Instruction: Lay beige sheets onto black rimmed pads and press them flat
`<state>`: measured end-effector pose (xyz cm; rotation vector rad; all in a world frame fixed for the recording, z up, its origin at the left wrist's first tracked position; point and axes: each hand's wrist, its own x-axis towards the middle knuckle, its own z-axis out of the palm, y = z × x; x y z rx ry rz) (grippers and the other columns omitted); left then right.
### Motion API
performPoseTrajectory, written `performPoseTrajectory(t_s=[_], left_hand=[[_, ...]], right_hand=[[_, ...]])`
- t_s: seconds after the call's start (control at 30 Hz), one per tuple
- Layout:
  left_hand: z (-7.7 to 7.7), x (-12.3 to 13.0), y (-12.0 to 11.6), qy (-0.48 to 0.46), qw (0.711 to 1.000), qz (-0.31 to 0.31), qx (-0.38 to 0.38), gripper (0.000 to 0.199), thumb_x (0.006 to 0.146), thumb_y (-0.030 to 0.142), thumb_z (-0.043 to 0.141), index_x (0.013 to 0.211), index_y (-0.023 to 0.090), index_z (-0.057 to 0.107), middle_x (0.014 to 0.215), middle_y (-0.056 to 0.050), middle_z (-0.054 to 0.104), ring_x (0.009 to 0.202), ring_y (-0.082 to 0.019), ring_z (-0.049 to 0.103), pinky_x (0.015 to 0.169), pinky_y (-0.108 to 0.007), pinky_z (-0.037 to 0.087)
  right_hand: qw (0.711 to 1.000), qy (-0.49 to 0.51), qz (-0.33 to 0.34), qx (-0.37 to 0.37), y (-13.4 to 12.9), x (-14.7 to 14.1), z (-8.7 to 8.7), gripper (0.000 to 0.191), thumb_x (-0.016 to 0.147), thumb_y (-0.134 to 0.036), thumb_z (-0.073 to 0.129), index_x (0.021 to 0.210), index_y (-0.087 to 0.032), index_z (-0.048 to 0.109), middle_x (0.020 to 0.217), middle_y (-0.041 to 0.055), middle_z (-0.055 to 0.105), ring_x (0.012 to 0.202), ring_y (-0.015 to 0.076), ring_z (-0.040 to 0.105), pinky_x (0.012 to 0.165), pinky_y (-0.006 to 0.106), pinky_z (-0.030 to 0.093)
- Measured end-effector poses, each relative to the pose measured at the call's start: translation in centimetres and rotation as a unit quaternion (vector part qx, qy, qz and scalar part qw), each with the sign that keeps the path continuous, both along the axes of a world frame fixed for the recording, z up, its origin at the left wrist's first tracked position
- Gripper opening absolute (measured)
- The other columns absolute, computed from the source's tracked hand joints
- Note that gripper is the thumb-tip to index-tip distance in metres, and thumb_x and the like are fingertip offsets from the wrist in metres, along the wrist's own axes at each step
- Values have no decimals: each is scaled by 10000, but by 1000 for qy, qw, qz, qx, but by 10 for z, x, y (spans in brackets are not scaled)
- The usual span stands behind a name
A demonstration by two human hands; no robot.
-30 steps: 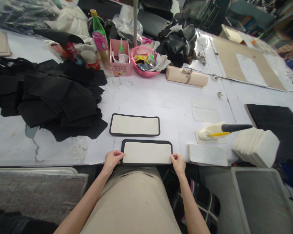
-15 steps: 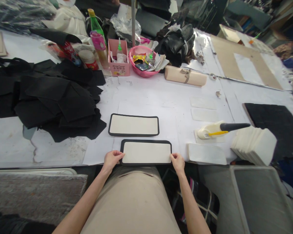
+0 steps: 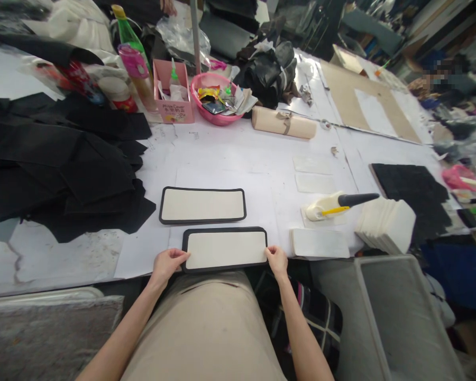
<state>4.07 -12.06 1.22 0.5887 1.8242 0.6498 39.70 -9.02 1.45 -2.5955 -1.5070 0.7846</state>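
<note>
A cream panel with a black border (image 3: 226,248) lies at the table's front edge, close to my body. My left hand (image 3: 170,263) pinches its left end between thumb and fingers. At its right end my right hand (image 3: 276,259) pinches the border near the corner. Just behind it rests a second black-edged cream panel (image 3: 203,205), untouched. To the right of my right hand is a low stack of white pieces (image 3: 321,243), and behind that stack a pale glue bottle (image 3: 321,208) with a dark nozzle and a yellow stick.
Black sheets (image 3: 63,164) are heaped on the left. Along the back stand a pink box (image 3: 176,111), a pink basket (image 3: 218,117) and a beige roll (image 3: 283,123). White blocks (image 3: 388,225) and a black stack (image 3: 412,196) sit at right. A grey bin (image 3: 408,312) stands below.
The view has turned a little to the right, so most things appear shifted left. Both hands keep their pinch on the near panel's ends.
</note>
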Motion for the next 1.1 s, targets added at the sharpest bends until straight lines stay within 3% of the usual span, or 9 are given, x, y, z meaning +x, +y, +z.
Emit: performPoseTrajectory(t_s=[1.1], left_hand=[[-5,-5,2,-43,999,-1,-2,339,475,440,768,584,153,624,482,16,574,395,-76,442,403,-217,346]], right_hand=[[1000,3,-4,-12,9,4,-7,203,694,-317,547,682,-188,704,662,36,710,673,209,659,572,250,412]])
